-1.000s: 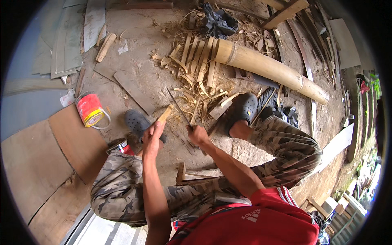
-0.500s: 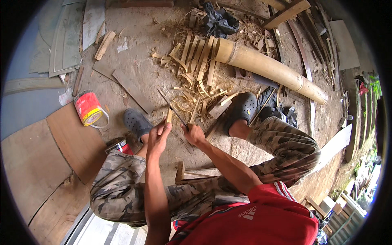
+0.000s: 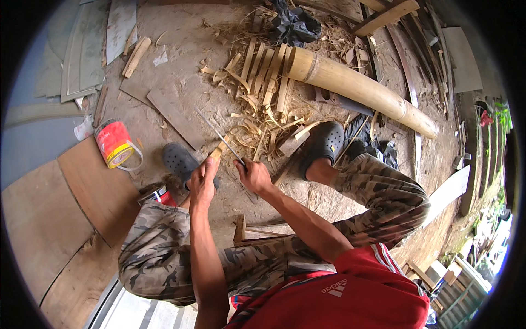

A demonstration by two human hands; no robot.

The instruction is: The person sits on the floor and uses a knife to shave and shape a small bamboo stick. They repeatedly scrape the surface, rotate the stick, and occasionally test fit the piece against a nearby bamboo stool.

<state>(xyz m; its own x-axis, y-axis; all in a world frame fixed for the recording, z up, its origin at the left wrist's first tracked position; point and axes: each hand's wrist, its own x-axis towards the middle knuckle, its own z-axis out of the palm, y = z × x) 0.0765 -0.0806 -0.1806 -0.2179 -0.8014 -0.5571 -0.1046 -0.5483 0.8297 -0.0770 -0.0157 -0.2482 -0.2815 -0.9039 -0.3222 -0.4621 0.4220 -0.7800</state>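
My left hand point(image 3: 203, 180) is closed around the lower end of a short bamboo strip point(image 3: 219, 149), which points up and slightly right. In my right hand point(image 3: 255, 176) is the handle of a long, thin-bladed knife point(image 3: 212, 126). Its blade slants up to the left and crosses the strip just above my left fingers. Whether the edge bites into the bamboo cannot be made out. Beyond my hands, curled bamboo shavings point(image 3: 253, 129) litter the dirt floor. Several split bamboo strips point(image 3: 265, 70) lie side by side at the end of a thick bamboo pole point(image 3: 361, 89).
My feet, in dark clogs point(image 3: 327, 141), stand on either side of the work. A red paint can point(image 3: 113, 143) is at the left by wooden boards point(image 3: 98, 186). A black plastic bag point(image 3: 296, 26) lies at the far side. Loose planks point(image 3: 174, 118) rest on the floor.
Both hands have shifted a little left. The knife blade has moved up and left across the strip, and the strip now leans more to the right.
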